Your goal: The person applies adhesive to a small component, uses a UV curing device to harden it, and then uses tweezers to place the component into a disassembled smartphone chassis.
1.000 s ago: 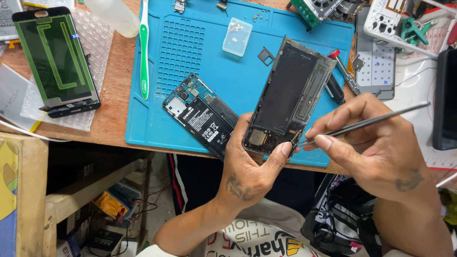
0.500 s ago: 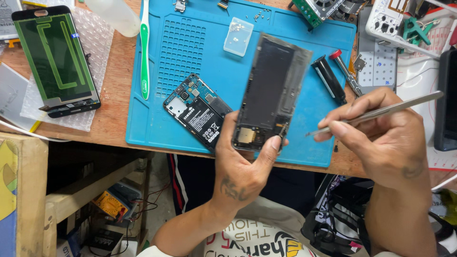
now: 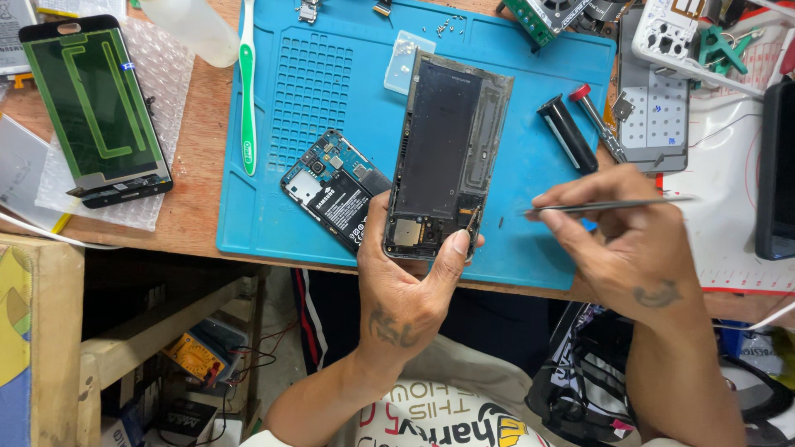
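Observation:
My left hand (image 3: 410,290) grips the bottom end of an opened phone frame (image 3: 447,153), a dark metal chassis held upright over the blue work mat (image 3: 331,74). My right hand (image 3: 621,248) pinches thin metal tweezers (image 3: 609,205) level, their tip a short way right of the frame's lower edge, not touching it. A second phone part (image 3: 333,189) with a bare circuit board lies on the mat just left of my left thumb.
A green-backed screen panel (image 3: 95,112) rests on bubble wrap at the left. A green toothbrush (image 3: 246,91), a small clear plastic square (image 3: 407,60), a black cylinder (image 3: 567,132) and a red-tipped screwdriver (image 3: 596,120) lie around the mat. Circuit boards and a white tray crowd the back right.
My left hand has turned the phone frame more upright and shifted it left. My right hand has drawn the tweezers away from the frame and levelled them.

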